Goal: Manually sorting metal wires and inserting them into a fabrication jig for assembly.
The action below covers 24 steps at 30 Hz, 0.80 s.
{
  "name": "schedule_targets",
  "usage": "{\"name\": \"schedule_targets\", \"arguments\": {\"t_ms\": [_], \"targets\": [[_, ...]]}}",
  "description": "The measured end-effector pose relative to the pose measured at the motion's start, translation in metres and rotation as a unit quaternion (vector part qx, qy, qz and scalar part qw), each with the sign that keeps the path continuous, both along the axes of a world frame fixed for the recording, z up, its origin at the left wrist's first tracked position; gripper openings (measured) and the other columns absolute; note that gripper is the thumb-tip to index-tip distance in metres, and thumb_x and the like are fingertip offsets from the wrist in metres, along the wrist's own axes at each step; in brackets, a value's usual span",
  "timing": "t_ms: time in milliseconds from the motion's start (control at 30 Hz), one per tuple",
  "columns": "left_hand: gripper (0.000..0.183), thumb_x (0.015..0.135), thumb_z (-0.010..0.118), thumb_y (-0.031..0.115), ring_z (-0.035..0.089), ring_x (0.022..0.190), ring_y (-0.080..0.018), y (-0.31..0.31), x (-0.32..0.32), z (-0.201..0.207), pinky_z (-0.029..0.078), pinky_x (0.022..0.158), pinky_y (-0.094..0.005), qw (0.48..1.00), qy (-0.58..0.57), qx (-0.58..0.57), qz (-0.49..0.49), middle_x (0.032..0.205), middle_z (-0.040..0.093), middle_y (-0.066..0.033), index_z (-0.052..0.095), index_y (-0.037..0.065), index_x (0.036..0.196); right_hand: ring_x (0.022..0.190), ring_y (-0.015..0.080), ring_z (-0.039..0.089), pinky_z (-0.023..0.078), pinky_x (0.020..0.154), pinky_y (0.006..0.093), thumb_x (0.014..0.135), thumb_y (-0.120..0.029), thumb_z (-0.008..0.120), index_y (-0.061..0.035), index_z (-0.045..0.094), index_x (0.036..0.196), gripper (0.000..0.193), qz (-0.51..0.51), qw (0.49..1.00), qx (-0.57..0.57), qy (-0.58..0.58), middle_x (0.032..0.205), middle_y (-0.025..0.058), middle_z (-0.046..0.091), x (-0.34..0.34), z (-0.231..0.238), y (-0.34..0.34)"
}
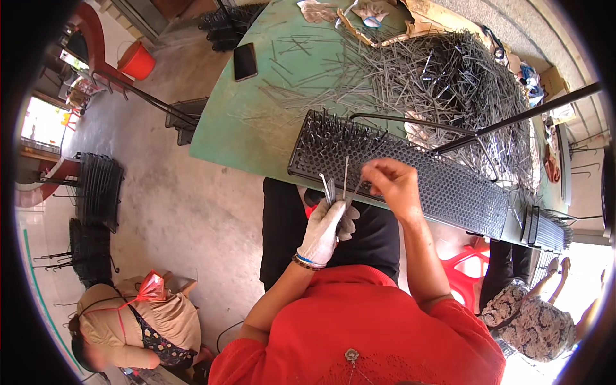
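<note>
My left hand [326, 231], in a white knit glove, is closed around a small bunch of thin grey metal strips [347, 174] that stick up past the fingers. Just to its right, my bare right hand [394, 186] has thumb and fingertips pinched at the blurred end of one strip. Both hands are above my lap, in front of a long black perforated metal panel [443, 186] lying along the table's near edge. Many dark strips [327, 131] stand upright in the holes at the panel's left end. A black wire frame [478, 135] rises from the panel.
A large tangled heap of metal strips [449, 77] covers the green table's [224, 128] far right, near torn cardboard [436, 14]. A phone [245, 61] lies at the left. Co-workers sit at lower left [141, 314] and right [532, 321]. Stacked black racks [98, 189] stand left.
</note>
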State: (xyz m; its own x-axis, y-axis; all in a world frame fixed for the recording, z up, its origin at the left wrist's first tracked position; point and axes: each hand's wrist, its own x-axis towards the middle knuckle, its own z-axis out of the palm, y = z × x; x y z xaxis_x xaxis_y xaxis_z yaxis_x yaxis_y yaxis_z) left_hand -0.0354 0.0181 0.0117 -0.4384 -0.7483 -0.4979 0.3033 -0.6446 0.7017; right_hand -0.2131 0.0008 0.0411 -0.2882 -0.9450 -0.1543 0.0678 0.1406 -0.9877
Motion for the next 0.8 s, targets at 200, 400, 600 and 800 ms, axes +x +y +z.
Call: {"name": "schedule_targets", "arguments": {"t_ms": [200,400,600,800], "targets": [[0.02,0.099,0.053,0.024,0.06,0.058,-0.008,0.001,-0.005,-0.006,0.047,0.047,-0.0194,0.999,0.003,0.038,-0.037,0.082,0.066,-0.0056,0.056,0.006,0.108,0.057,0.0038,0.053,0.043,0.053,0.0189,0.087,-0.007,0.071,-0.0005,0.069,0.1,0.015,-0.138,0.945,-0.186,0.23,0.079,0.0006,0.067,-0.009,0.013,-0.025],[0.02,0.098,0.055,0.022,0.061,0.062,-0.0092,-0.002,-0.006,-0.003,0.048,0.05,-0.0197,0.996,-0.003,0.042,-0.08,0.084,0.067,-0.0066,0.058,0.006,0.109,0.06,0.0057,0.054,0.043,0.055,0.0206,0.085,-0.005,0.072,-0.0018,0.069,0.101,0.017,-0.116,0.906,-0.241,0.33,0.077,0.0037,0.065,-0.001,0.005,-0.048],[0.022,0.097,0.055,0.021,0.062,0.062,-0.0096,-0.002,-0.005,0.002,0.048,0.051,-0.0198,0.994,0.008,0.086,-0.072,0.082,0.066,-0.005,0.058,0.007,0.113,0.066,0.0195,0.063,0.05,0.06,0.0278,0.082,-0.003,0.072,-0.0025,0.069,0.102,0.02,-0.076,0.874,-0.264,0.4,0.085,0.0103,0.067,0.002,-0.006,-0.049],[0.021,0.097,0.057,0.021,0.057,0.059,-0.0072,-0.004,-0.003,0.003,0.045,0.05,-0.0182,0.993,0.012,0.069,-0.094,0.079,0.064,-0.0027,0.059,0.007,0.112,0.075,0.0286,0.066,0.053,0.065,0.0333,0.08,-0.001,0.071,-0.0027,0.069,0.101,0.021,-0.017,0.828,-0.308,0.468,0.09,0.0112,0.068,0.001,-0.006,-0.049]]}}
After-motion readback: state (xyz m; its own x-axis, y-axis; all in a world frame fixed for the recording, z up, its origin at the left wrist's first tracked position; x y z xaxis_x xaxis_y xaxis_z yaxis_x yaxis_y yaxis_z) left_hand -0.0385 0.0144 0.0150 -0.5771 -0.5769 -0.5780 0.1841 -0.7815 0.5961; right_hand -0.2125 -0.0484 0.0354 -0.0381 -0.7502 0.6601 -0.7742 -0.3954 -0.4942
